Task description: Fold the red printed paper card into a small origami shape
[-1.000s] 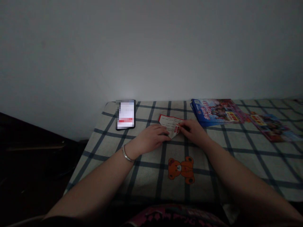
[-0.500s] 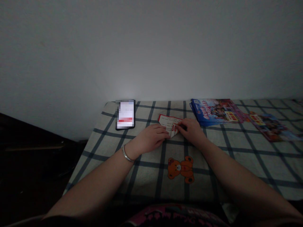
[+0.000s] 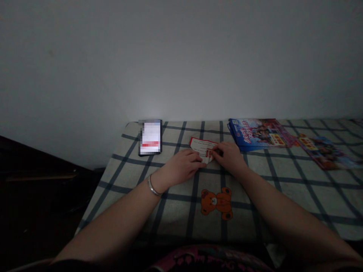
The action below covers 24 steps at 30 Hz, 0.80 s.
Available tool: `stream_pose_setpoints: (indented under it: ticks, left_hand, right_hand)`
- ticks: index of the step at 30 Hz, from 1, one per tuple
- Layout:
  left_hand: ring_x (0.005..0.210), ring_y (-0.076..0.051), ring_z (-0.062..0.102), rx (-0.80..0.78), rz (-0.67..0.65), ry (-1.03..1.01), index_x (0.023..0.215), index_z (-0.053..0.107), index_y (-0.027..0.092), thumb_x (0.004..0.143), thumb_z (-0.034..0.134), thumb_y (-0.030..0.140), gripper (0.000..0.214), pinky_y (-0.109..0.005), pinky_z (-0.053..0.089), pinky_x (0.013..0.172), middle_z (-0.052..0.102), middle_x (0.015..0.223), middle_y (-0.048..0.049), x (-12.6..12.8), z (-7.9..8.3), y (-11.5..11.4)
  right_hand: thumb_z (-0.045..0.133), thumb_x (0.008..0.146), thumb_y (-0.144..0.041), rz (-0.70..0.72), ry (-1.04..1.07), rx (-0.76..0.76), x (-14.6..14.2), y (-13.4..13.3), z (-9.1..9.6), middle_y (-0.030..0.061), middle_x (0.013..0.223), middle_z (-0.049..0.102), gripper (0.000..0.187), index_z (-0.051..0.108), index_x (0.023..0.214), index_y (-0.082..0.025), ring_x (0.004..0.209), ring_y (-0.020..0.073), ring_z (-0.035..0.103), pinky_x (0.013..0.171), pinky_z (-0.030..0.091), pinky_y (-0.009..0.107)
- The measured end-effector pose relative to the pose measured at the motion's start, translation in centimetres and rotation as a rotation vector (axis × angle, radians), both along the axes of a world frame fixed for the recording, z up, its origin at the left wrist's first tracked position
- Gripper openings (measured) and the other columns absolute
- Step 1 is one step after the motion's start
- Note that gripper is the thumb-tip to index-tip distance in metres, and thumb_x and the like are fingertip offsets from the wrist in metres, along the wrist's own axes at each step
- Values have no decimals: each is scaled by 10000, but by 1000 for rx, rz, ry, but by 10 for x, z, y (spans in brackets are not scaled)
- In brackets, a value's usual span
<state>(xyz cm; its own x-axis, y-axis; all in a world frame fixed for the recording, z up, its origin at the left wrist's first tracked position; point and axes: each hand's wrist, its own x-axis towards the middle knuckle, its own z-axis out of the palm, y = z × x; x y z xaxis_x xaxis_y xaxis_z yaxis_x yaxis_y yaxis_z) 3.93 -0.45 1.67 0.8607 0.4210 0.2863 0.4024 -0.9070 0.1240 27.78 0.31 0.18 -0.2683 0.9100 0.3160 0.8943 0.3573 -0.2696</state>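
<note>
A small folded sheet of paper, white with print and a red edge, lies on the checked tablecloth between my hands. My left hand, with a silver bangle at the wrist, rests on the paper's lower left part, its fingertips pressing near the bottom point. On the other side my right hand pinches the paper's right edge between thumb and fingers. Parts of the paper are covered by both hands.
A phone with a lit, blurred screen lies to the left near the wall. Blue and pink printed leaflets lie at the right, with another leaflet beyond. An orange bear picture is on the cloth nearer me.
My left fingertips have slid slightly right along the paper's lower edge. The right hand has barely moved and keeps its pinch.
</note>
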Motion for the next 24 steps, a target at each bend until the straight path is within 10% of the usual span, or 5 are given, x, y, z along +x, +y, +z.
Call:
stream_pose_setpoints:
  ticks: [24]
  left_hand:
    - [1118, -243, 522, 60, 65, 41, 1239, 585, 240, 908, 597, 268, 332, -435, 442, 963, 627, 1242, -45, 9, 0, -8]
  right_hand:
    - [649, 845, -297, -6, 85, 77, -3, -1, 1, 82, 940, 657, 121, 692, 934, -227, 943, 275, 565, 854, 466, 434]
